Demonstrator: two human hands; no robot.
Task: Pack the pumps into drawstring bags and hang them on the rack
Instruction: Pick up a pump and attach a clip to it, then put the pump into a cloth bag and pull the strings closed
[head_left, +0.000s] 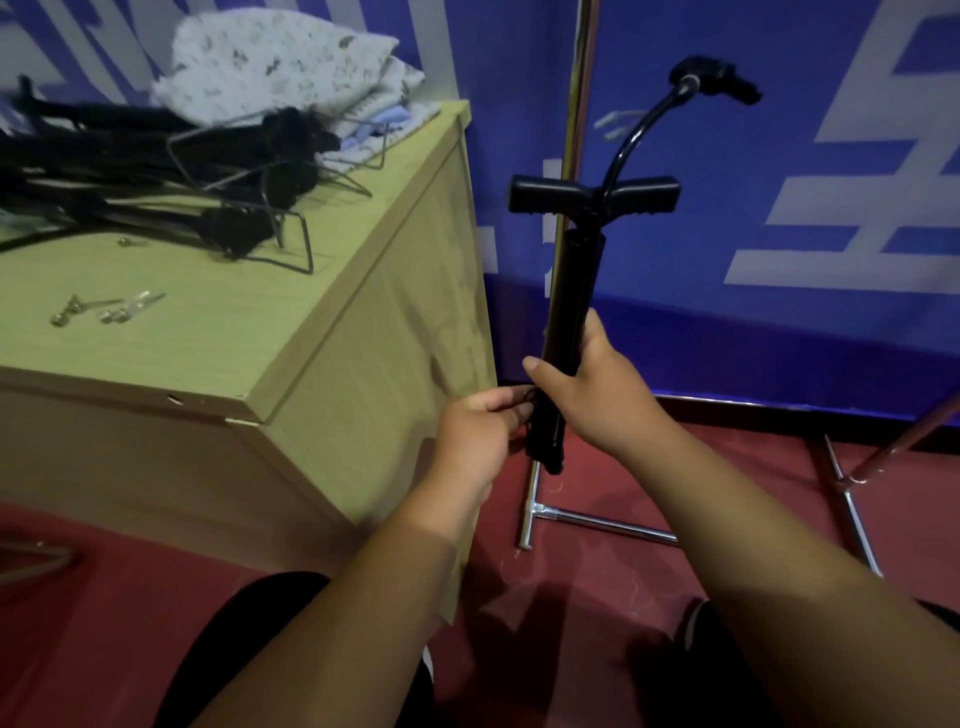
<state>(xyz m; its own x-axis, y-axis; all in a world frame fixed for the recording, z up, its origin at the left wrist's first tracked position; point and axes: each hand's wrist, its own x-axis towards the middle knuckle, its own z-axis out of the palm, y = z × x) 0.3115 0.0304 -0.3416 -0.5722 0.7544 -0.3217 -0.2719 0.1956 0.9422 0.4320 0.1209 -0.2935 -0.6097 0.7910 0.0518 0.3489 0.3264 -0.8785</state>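
Note:
I hold a black hand pump (571, 291) upright in front of me, T-handle on top and its hose curving up to the right. My right hand (592, 387) grips the lower barrel. My left hand (480, 434) pinches something at the pump's bottom end, where the foot is partly hidden by my fingers. A heap of other black pumps (156, 171) with wire feet lies on the wooden cabinet (311, 332) at the left. Folded patterned cloth bags (291, 67) are piled at the cabinet's back. The chrome rack pole (579, 104) stands just behind the pump.
Small metal fittings (104, 307) lie on the cabinet top near its front. The rack's chrome base bars (597, 522) cross the red floor, with another leg (852, 514) at the right. A blue banner wall stands behind.

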